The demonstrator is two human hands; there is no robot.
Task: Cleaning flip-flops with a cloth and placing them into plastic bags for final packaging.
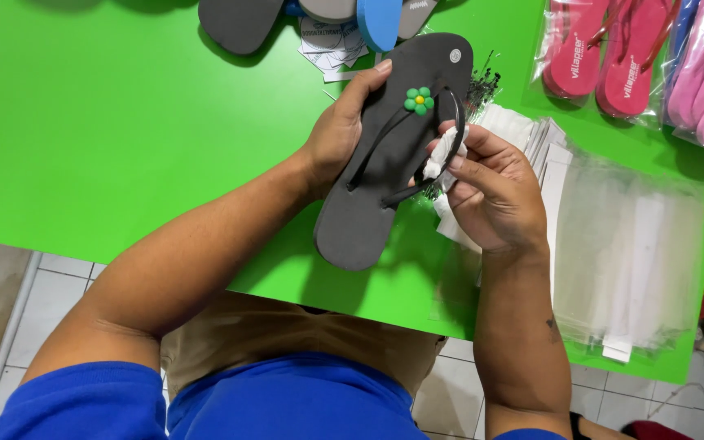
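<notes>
My left hand [340,130] grips a dark grey flip-flop [364,220] by its left edge and holds it above the green table [124,122]. A green flower charm with a yellow middle [419,100] sits where the black straps meet. My right hand [495,191] pinches a small white paper tag [440,155] against the right strap [454,134]. The sandal's heel points toward me.
Clear plastic bags [637,244] with white card inserts lie stacked at the right. Pink and red bagged sandals [613,49] sit at the back right. More grey and blue sandals [242,20], paper tags [327,41] and black fasteners [482,85] lie at the back.
</notes>
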